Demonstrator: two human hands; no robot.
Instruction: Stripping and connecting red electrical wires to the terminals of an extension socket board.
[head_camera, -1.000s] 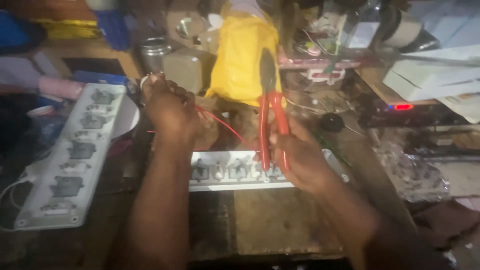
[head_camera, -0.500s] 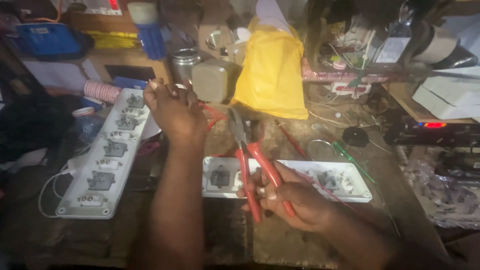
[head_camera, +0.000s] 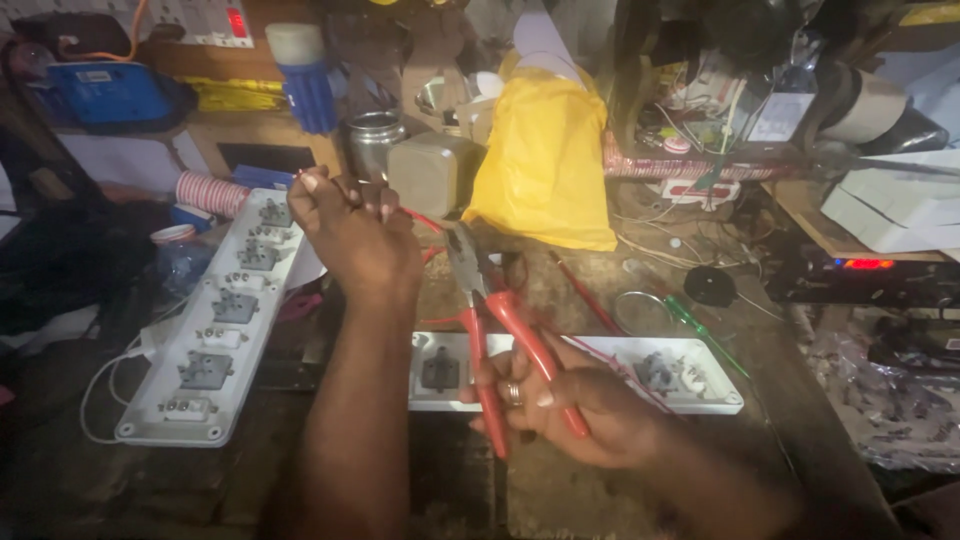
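The right hand (head_camera: 570, 400) is closed around the red handles of a pair of pliers (head_camera: 490, 320), whose nose points up and away, just above the open white socket strip (head_camera: 700, 385) lying on the table (head_camera: 580, 500). The left hand (head_camera: 350, 230), raised beyond the strip's left end, pinches a thin red wire (head_camera: 415, 217) between curled fingers — the wire runs toward the plier nose. The step in hand looks like wire preparation; the next move calls for bringing wire end and plier nose together, steadily. A second, longer socket strip (head_camera: 215, 330) lies left of the pliers.
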